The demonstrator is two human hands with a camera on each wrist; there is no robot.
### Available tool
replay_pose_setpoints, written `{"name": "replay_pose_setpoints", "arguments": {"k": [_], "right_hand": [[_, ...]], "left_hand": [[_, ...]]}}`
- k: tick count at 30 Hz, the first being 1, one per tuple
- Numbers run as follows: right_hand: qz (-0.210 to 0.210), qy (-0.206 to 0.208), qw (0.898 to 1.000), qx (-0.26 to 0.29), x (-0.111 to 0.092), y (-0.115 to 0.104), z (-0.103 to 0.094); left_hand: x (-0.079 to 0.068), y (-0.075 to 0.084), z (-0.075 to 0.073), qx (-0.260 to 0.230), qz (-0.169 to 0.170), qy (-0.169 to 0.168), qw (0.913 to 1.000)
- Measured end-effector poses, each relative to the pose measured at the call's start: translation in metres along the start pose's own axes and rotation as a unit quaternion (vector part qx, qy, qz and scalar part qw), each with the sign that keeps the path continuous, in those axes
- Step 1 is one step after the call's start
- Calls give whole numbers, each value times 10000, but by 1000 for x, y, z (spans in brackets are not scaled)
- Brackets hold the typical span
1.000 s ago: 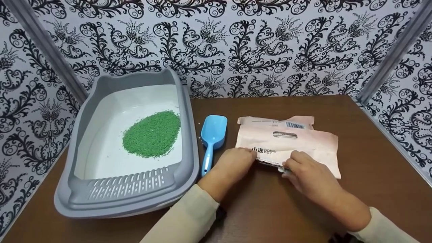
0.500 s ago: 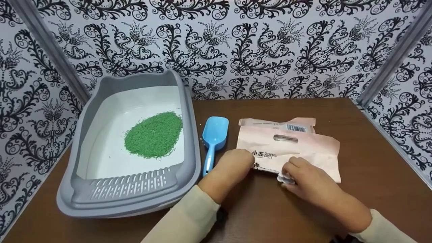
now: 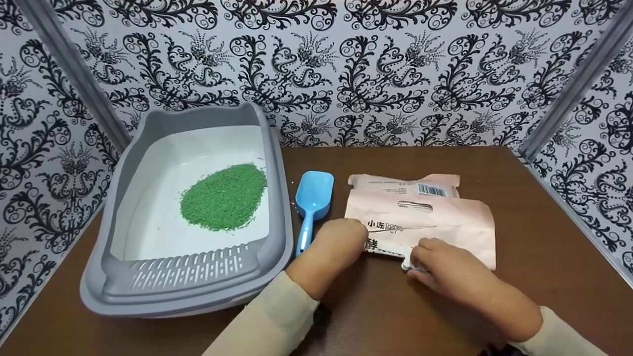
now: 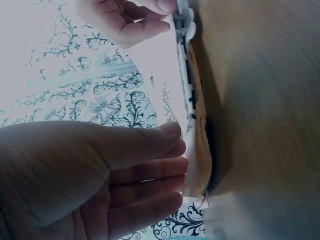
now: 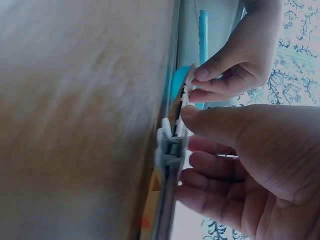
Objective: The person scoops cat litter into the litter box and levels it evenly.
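Observation:
A pale pink paper bag (image 3: 445, 212) with black print and a handle slot lies on the table, its folded edge toward me. My left hand (image 3: 341, 240) pinches the left part of that edge, with thumb and fingertips on it in the left wrist view. My right hand (image 3: 452, 264) holds the edge farther right, beside a white spring clip (image 5: 171, 147). In the right wrist view the clip sits on the fold, just past my thumb and fingers. Part of the clip is hidden by my right hand in the head view.
A grey-rimmed litter box (image 3: 282, 207) stands on the left, with green pellet litter (image 3: 225, 198) heaped inside. Between box and bag lies a blue scoop (image 3: 315, 190), with a few white crumbs near it. Patterned walls (image 3: 316, 74) enclose the brown table (image 3: 376, 306).
The bag's front edge has come slightly toward me and more of its print shows. My left hand has slid a little left along the edge; my right hand has shifted slightly nearer.

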State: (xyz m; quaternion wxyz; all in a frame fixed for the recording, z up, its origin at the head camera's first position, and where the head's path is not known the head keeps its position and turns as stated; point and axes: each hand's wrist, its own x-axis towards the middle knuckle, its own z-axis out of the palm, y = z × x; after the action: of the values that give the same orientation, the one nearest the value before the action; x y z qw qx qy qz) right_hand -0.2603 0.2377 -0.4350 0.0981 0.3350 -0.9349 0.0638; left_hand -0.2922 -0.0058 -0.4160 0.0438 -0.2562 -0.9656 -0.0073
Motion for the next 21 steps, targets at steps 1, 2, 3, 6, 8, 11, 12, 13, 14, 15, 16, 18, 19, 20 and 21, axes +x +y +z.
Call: {"name": "replay_pose_setpoints", "arguments": {"k": [1,2,3,6,8,11,12,13,14,15,16,18,19,20,21], "right_hand": [[14,-95,10000,-24,1,0,-1],[9,-193,9998,-49,1,0,-3],[14,-296,9995,-66,2,-1,-6],[-135,-481,9987,-128,8,-2,-16],[-300,-473,9983,-167,15,-3,-23],[-453,-370,9981,-208,26,-3,-36],[-472,-303,9983,-181,31,-2,-40],[-437,-256,9986,-164,36,-1,-45],[-362,-221,9990,-117,41,0,-49],[-238,-160,9995,-99,46,1,-54],[-103,-100,9999,-64,51,3,-59],[200,98,9997,27,63,7,-67],[373,188,9991,36,68,9,-71],[534,286,9981,68,74,11,-75],[693,407,9967,63,79,14,-78]], "left_hand": [[-1,0,-1,4,-10,14,10000],[-2,0,-2,4,-24,28,10000],[-3,0,-4,28,-40,48,10000],[-7,-1,-13,51,-175,36,9998],[-11,-2,-21,12,-298,37,9995],[-15,-3,-37,-96,-484,160,9987],[-16,-3,-44,-122,-537,264,9981],[-17,-3,-50,-156,-584,410,9973],[-17,-4,-56,-170,-630,566,9963],[-16,-5,-63,-205,-679,722,9949],[-14,-6,-70,-244,-717,861,9934],[-8,-9,-81,-317,-771,1128,9901],[-4,-11,-87,-341,-786,1214,9889],[1,-12,-91,-350,-800,1286,9878],[5,-14,-95,-378,-820,1317,9872]]}}
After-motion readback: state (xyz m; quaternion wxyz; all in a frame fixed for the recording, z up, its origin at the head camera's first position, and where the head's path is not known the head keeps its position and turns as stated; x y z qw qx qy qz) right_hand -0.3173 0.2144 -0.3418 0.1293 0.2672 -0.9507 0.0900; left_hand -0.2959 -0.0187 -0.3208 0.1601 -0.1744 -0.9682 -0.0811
